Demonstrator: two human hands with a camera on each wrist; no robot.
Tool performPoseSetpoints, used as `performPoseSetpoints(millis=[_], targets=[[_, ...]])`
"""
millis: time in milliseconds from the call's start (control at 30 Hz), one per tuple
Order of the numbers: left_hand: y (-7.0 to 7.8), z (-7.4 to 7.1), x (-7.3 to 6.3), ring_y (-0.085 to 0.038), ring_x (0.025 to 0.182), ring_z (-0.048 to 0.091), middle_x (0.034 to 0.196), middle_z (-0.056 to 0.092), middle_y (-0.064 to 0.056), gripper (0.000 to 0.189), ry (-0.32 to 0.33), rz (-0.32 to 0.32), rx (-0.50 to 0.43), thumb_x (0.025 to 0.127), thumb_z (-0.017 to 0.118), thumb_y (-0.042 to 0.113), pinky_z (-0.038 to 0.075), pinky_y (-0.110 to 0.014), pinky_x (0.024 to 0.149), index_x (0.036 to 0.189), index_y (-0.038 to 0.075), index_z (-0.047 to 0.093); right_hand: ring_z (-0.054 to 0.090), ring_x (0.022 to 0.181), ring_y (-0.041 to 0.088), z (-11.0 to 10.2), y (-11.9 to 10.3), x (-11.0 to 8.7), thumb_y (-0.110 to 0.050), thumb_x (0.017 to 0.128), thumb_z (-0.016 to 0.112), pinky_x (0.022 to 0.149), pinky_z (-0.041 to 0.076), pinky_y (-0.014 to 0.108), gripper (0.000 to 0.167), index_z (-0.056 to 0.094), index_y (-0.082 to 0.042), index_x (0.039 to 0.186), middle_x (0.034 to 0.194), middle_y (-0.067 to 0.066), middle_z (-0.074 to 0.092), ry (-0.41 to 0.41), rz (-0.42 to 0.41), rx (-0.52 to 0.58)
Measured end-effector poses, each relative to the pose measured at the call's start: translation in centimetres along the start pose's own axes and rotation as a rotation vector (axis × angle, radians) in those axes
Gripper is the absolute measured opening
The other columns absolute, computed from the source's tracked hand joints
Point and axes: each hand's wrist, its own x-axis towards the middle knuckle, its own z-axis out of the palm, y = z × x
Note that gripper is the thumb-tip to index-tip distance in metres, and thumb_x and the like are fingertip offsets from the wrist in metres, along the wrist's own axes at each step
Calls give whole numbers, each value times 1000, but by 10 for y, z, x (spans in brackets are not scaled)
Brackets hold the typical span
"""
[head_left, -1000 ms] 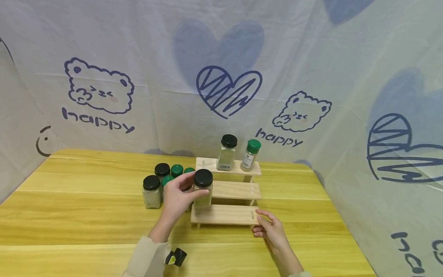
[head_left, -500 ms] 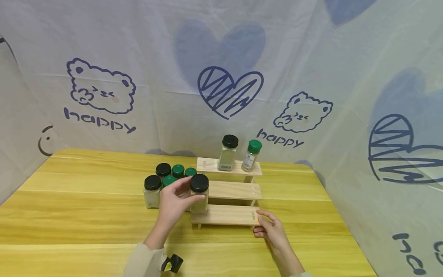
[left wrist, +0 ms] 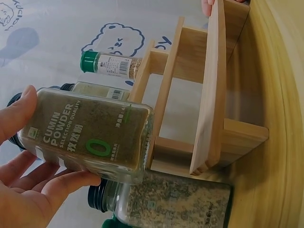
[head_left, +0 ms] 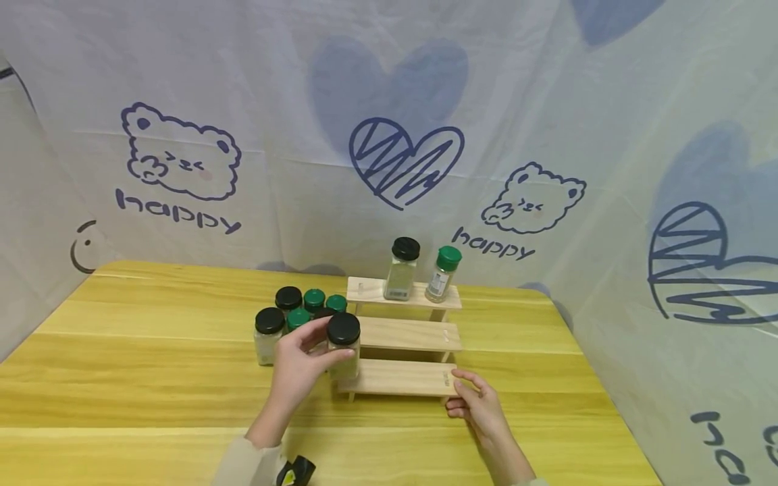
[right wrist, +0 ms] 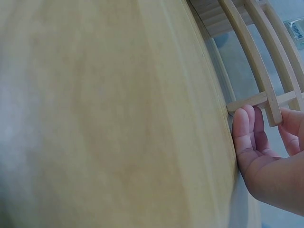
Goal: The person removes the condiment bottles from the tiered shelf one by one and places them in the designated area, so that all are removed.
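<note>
My left hand (head_left: 294, 368) grips a square glass jar of cumin powder (left wrist: 90, 130) with a black lid, thumb on one side and fingers on the other. In the head view the jar overlaps the left end of the lowest tier of a three-tier wooden spice rack (head_left: 401, 376); the left wrist view shows it tilted, label outward. My right hand (head_left: 483, 408) pinches the right end of that lowest tier. In the right wrist view, the fingers (right wrist: 242, 130) curl beside the rack's leg. On the top tier stand a black-lidded jar (head_left: 400, 275) and a green-capped shaker bottle (head_left: 442, 275).
Several black- and green-lidded jars cluster left of the rack, among them a black-lidded jar (head_left: 268, 341) at the front left. The yellow wooden table (head_left: 152, 378) meets a printed cloth (head_left: 292, 81) behind. A dark strap piece (head_left: 298, 471) shows by my left sleeve.
My left hand has drawn the cumin jar left and a little toward me, off the rack's middle tier in the head view. My right hand keeps its hold on the rack's end.
</note>
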Motion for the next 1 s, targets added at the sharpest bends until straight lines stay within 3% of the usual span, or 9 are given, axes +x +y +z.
performPoseSetpoints(millis=[767,1000], targets=[[-12,-13,-4,-24,92,60,104,60,-20,48,-3,3,44,59,79,-6,50,-28,75,104,-7,61,58,54,15,-1,3,2,-3,90,50,53,52,24,30,49,6,119,64,11,60,10,-1,-1],[-18,-17,-4,-30,96,58,106,58,-21,47,-7,15,69,61,77,-7,49,-29,77,104,-7,59,58,55,14,-2,3,3,-4,90,50,53,52,24,30,48,5,119,65,10,60,2,-3,-9]])
